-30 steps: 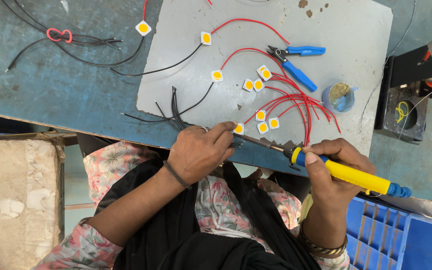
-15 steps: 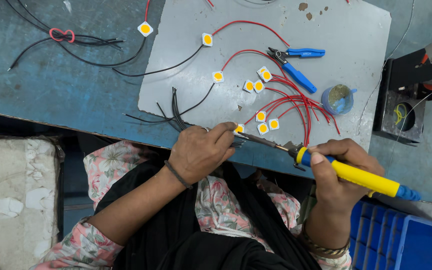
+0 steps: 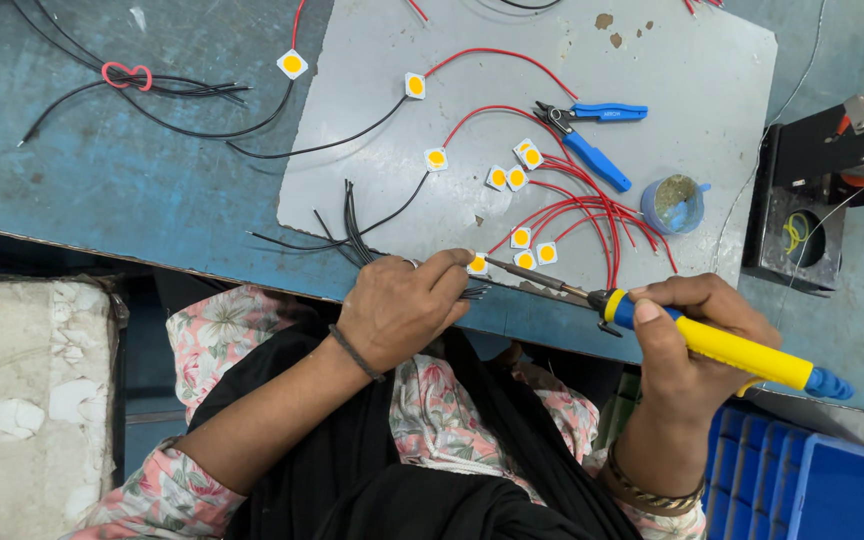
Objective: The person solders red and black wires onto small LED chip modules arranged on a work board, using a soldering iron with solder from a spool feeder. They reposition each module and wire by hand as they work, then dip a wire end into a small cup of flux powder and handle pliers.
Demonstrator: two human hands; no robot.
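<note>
at the near edge of the grey mat, the left hand pinches a small led chip with black wires while the right hand grips a soldering iron, tip at it. several red-wired chips look finished; loose black wires seemingly remain.

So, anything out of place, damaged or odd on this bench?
Nothing serious. The grey work plate has brown scorch-like spots near its top edge, and loose black wires sprawl over the blue table. The left hand pins a small square chip while the right hand brings the soldering iron to it.
</note>
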